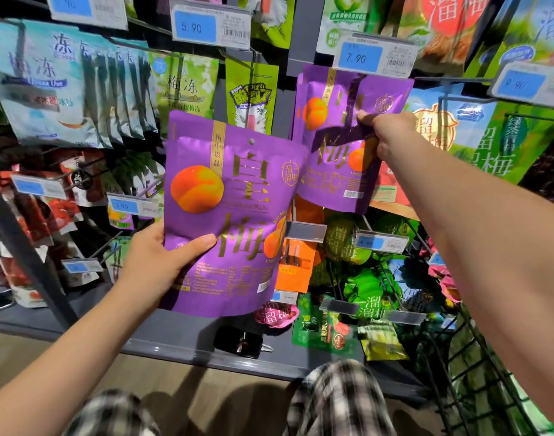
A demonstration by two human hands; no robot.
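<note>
My left hand (157, 262) grips the lower left corner of a purple snack pouch (238, 196) printed with orange plums and gold characters, thumb across its front, and holds it upright in front of the shelf. Further right and higher, my right hand (385, 136) pinches the right edge of a second purple pouch (329, 136) of the same kind. That pouch hangs below the 7.90 price tag (374, 56). Another identical pouch sits just behind it.
Hooks carry several rows of hanging snack bags: pale blue ones (65, 86) upper left, green ones (517, 143) on the right, red ones lower left. A wire basket rack (458, 341) with green packs stands lower right. A grey shelf base (181, 344) runs below, above my checked trousers.
</note>
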